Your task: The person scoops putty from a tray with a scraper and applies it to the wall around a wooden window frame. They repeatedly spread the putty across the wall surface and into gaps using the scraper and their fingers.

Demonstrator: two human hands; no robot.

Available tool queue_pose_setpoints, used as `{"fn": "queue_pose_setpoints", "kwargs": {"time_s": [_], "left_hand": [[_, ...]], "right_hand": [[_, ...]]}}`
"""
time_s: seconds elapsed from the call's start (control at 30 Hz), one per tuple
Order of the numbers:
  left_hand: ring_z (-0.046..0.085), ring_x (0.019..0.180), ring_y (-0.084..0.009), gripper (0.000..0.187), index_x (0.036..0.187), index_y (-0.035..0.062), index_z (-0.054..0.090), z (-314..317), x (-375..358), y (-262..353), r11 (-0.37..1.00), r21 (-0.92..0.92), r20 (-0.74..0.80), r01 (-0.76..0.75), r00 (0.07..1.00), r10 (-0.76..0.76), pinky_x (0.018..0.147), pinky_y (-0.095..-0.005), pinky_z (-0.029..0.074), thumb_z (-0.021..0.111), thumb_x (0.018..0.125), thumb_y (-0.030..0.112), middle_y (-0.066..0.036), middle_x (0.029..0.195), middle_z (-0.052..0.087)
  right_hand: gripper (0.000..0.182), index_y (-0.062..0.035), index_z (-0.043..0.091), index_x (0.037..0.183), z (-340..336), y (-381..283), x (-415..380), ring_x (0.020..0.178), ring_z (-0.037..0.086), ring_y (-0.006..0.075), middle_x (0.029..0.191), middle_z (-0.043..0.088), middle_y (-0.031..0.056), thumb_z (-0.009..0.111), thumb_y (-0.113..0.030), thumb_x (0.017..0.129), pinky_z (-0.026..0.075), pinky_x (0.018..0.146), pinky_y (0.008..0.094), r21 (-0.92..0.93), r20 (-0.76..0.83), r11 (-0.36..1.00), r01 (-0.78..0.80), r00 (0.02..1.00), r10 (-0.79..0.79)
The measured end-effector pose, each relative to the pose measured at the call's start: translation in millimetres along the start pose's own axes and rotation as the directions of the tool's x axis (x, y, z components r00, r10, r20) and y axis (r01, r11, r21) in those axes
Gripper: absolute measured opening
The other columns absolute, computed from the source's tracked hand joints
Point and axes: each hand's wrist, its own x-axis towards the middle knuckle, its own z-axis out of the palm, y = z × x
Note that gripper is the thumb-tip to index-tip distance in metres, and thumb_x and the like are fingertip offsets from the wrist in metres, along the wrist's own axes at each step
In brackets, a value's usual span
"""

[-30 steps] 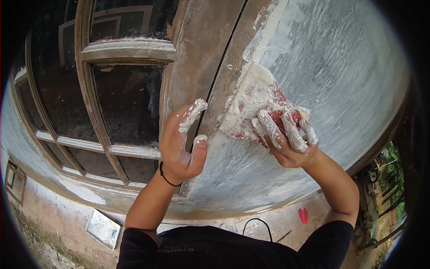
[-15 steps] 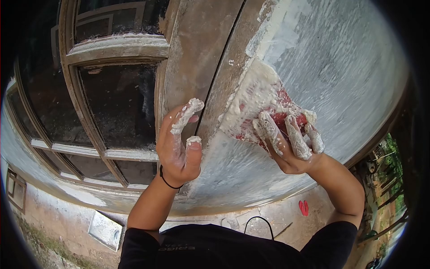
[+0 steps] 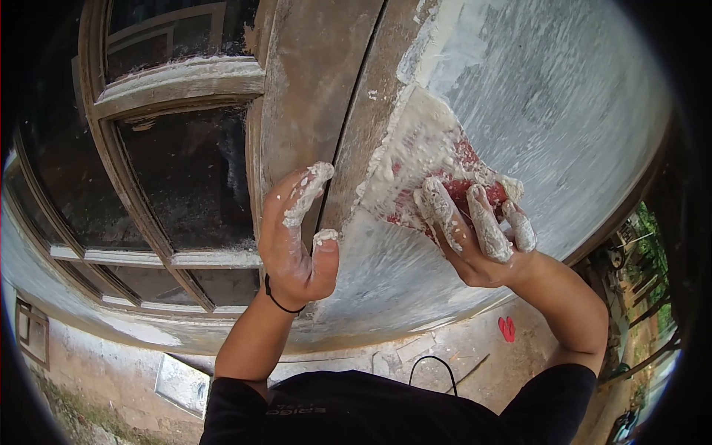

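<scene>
A red triangular scraper, thickly smeared with white paste, lies against the wall beside the wooden frame. My right hand is wrapped round its red handle, fingers caked with paste. Its left edge meets the border between the grey-white wall and the weathered wooden frame. To the left, my left hand is raised in front of the frame, thumb and fingers apart, with nothing between them. White paste coats its index finger and thumb tip.
A window with wooden bars fills the left side. Below are a white-stained tray, a dark cable loop, red sandals and a wooden frame piece. Greenery shows at the far right.
The view has shifted slightly, so the window and frame sit further left. Both hands keep nearly the same poses, and the scraper remains in my right hand against the wall.
</scene>
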Motion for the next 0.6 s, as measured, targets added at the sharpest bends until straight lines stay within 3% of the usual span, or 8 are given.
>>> {"fn": "queue_pose_setpoints", "kwargs": {"time_s": [0.07,0.1,0.17,0.27,0.33,0.47,0.53,0.6], "left_hand": [[0.052,0.096,-0.0341,0.043,0.109,-0.0109,0.047,0,2,1,1.000,0.016,0.030,-0.006,1.000,0.006,0.081,-0.0384,0.043,0.048,0.080,0.021,-0.025,0.106,0.051],[0.052,0.097,-0.0346,0.043,0.109,-0.0109,0.047,1,3,2,1.000,0.004,0.024,-0.009,1.000,0.009,0.083,-0.0391,0.042,0.048,0.080,0.021,-0.026,0.105,0.052],[0.052,0.097,-0.0351,0.043,0.108,-0.0108,0.048,2,5,2,1.000,-0.010,0.021,-0.009,1.000,0.009,0.084,-0.0398,0.041,0.048,0.080,0.022,-0.026,0.104,0.052],[0.053,0.096,-0.0355,0.042,0.107,-0.0110,0.048,3,8,-3,0.998,-0.040,0.006,-0.050,0.999,0.051,0.083,-0.0396,0.042,0.047,0.081,0.022,-0.026,0.104,0.052],[0.051,0.101,-0.0317,0.052,0.115,-0.0102,0.040,2,9,-11,0.991,0.028,0.069,-0.129,0.990,0.127,0.081,-0.0360,0.045,0.041,0.086,0.033,-0.024,0.109,0.047],[0.053,0.098,-0.0321,0.057,0.115,-0.0100,0.040,11,5,-20,0.986,-0.033,-0.035,-0.164,0.986,0.163,0.079,-0.0358,0.046,0.038,0.087,0.040,-0.023,0.107,0.048],[0.053,0.097,-0.0321,0.059,0.114,-0.0099,0.041,11,3,-23,0.984,-0.020,-0.035,-0.177,0.984,0.176,0.078,-0.0360,0.046,0.038,0.087,0.043,-0.023,0.107,0.048],[0.054,0.096,-0.0321,0.061,0.114,-0.0098,0.042,10,2,-25,0.982,-0.005,-0.041,-0.188,0.981,0.188,0.078,-0.0362,0.047,0.037,0.086,0.045,-0.023,0.106,0.048]], "right_hand": [[0.025,-0.0203,0.067,0.094,-5,5,-3,0.095,0.056,0.0219,0.104,0.060,-0.0006,0.056,-0.028,0.073,0.032,0.088,0.0419,0.002,0.024,0.997,0.082,0.996,-0.082],[0.025,-0.0203,0.067,0.094,-7,5,-2,0.095,0.056,0.0219,0.104,0.060,-0.0006,0.056,-0.028,0.073,0.032,0.088,0.0419,0.003,0.027,0.997,0.082,0.996,-0.082],[0.024,-0.0166,0.064,0.093,-10,3,0,0.095,0.056,0.0113,0.100,0.056,-0.0050,0.053,-0.022,0.072,0.039,0.083,0.0377,0.022,0.010,0.999,-0.029,1.000,0.029],[0.025,-0.0158,0.064,0.094,-8,7,7,0.094,0.056,0.0112,0.099,0.056,-0.0042,0.053,-0.021,0.072,0.039,0.080,0.0371,0.020,-0.009,1.000,-0.004,1.000,0.004],[0.026,-0.0152,0.063,0.094,-8,4,7,0.093,0.056,0.0116,0.099,0.056,-0.0030,0.053,-0.020,0.071,0.039,0.078,0.0359,0.022,0.036,1.000,0.003,0.999,-0.003],[0.027,-0.0142,0.063,0.093,-12,7,8,0.093,0.056,0.0113,0.097,0.057,-0.0035,0.052,-0.019,0.069,0.037,0.077,0.0369,-0.025,0.099,0.997,0.078,0.992,-0.076],[0.027,-0.0131,0.063,0.093,-15,8,10,0.092,0.056,0.0105,0.095,0.058,-0.0034,0.053,-0.019,0.068,0.037,0.076,0.0378,-0.133,0.095,0.983,0.127,0.989,-0.115],[0.026,-0.0128,0.063,0.091,-20,10,14,0.092,0.056,0.0099,0.096,0.058,-0.0031,0.053,-0.019,0.068,0.037,0.076,0.0376,-0.078,0.118,0.993,0.093,0.990,-0.084]]}}
